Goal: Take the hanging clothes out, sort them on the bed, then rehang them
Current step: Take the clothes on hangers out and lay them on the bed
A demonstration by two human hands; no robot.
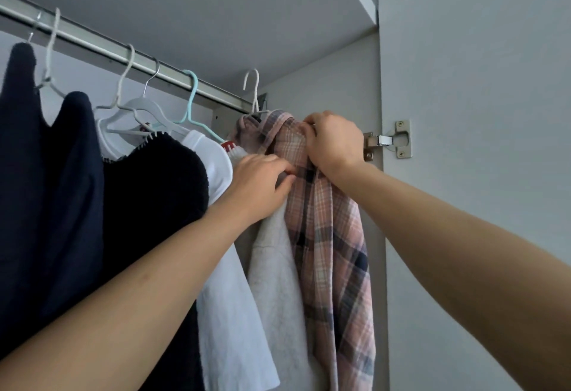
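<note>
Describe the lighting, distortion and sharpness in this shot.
Head view: dim, flat, cool light; dark garments lose all detail to near black; the rail bows from wide-angle distortion; both forearms loom large; the plaid shirt and door hinge stay fairly sharp.

We look up into a grey wardrobe: metal rail (102, 47) slanting under the top panel (173, 13), side wall (340, 81) at right, a steel hinge (390, 139) on the open door (479, 112). Soft, even daylight.
</note>
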